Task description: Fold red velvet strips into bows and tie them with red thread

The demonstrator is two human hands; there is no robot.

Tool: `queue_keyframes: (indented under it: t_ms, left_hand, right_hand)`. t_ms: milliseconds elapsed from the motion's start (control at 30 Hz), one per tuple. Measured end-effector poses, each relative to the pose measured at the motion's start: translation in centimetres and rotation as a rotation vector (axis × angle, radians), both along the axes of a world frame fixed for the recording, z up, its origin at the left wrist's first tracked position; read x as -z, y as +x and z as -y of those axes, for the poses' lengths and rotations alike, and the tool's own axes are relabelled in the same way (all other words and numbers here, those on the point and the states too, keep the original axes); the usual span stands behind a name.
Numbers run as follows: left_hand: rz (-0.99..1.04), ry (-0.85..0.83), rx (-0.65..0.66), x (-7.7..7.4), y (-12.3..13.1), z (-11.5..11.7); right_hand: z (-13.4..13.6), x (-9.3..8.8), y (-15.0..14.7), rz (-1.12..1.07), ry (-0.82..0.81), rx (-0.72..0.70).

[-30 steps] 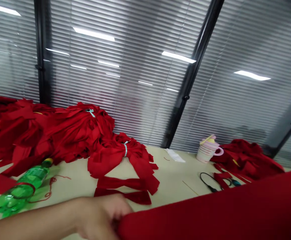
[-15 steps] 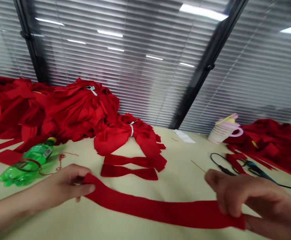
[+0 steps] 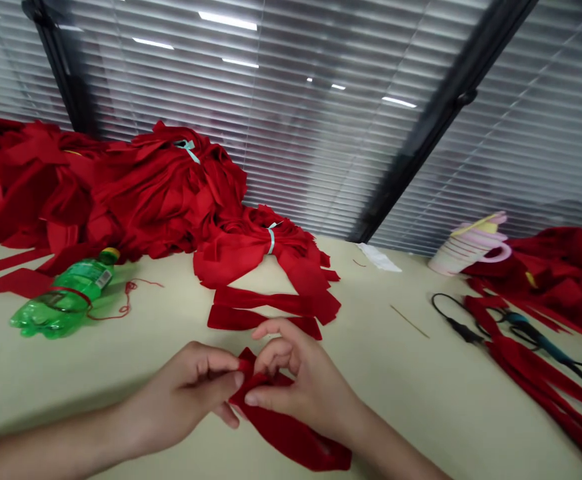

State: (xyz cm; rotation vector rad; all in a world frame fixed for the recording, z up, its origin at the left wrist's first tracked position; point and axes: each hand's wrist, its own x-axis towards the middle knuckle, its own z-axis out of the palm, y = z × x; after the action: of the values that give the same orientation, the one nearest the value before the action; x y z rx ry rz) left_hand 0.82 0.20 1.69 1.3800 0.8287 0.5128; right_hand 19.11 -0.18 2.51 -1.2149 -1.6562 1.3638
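Observation:
A red fabric strip (image 3: 295, 427) hangs folded over between my hands, its loop drooping toward me. My left hand (image 3: 185, 393) pinches one end between thumb and fingers. Close beside it, my right hand (image 3: 305, 383) grips the other end, thumb in front and fingers curled; the two ends nearly meet. Just beyond, two red strips narrowed in the middle (image 3: 265, 320) lie one behind the other on the table. They lie by a tied bundle of red fabric strips (image 3: 271, 250), bound with a pale ribbon.
Large heaps of red fabric (image 3: 155, 193) fill the back left. A green plastic bottle (image 3: 71, 300) lies on its side, red thread round it. At right are a pink-and-white mug (image 3: 468, 250), a teal corded tool (image 3: 535, 337) and more red fabric (image 3: 565, 280). Window blinds (image 3: 291, 133) stand behind.
My right hand has moved left to my left hand, bringing the strip's ends together. The strip, stretched out before, is now folded. The view has shifted slightly.

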Motion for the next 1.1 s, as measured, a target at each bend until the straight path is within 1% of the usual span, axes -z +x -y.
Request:
queue_keyframes:
  t_ms: [100, 167, 233, 333, 400, 467, 533, 600, 700, 767, 867, 967, 1100]
  left_hand:
    - [-0.037, 0.020, 0.007, 0.2, -0.3, 0.1]
    - [-0.072, 0.063, 0.024, 0.5, -0.3, 0.3]
    - [-0.090, 0.097, 0.038, 0.9, -0.4, 0.4]
    - [-0.097, 0.148, 0.032, 1.2, -0.6, 0.4]
    - [-0.114, 0.231, -0.006, 1.3, -1.0, 0.2]
    - [-0.144, 0.342, -0.065, 1.4, -1.3, 0.1]
    - [-0.165, 0.438, -0.119, 1.5, -1.5, 0.1]
    - [-0.175, 0.529, -0.159, 1.5, -1.6, 0.2]
    - [-0.130, 0.662, -0.205, 1.4, -1.4, 0.2]
    - [-0.097, 0.715, -0.220, 1.3, -1.3, 0.3]
    - [-0.058, 0.763, -0.251, 1.5, -1.4, 0.3]
    - [-0.035, 0.752, -0.256, 1.7, -1.5, 0.3]
    - [0.008, 0.702, -0.191, 1.3, -1.3, 0.5]
  right_hand:
    - [-0.1, 0.9, -0.4, -0.030, -0.043, -0.003]
    - [-0.1, 1.2, -0.7, -0.012, -0.033, -0.002]
    - [0.0, 1.2, -0.7, 0.040, 0.003, -0.003]
    - [0.1, 0.5, -0.2, 0.116, 0.101, -0.003]
    - [0.1, 0.1, 0.5, 0.176, 0.184, -0.049]
    - [0.0, 0.0, 1.1, 0.229, 0.302, -0.092]
    - [-0.2, 0.2, 1.5, 0.232, 0.425, -0.088]
    - [-0.4, 0.4, 1.5, 0.182, 0.482, -0.075]
    - [-0.4, 0.5, 1.0, 0.108, 0.419, -0.109]
    - [-0.2, 0.4, 0.7, 0.084, 0.389, -0.093]
    - [0.0, 0.4, 0.6, 0.097, 0.424, -0.041]
    - [0.2, 0.7, 0.7, 0.154, 0.459, -0.014]
    - [0.3, 1.0, 0.7, 0.183, 0.463, -0.020]
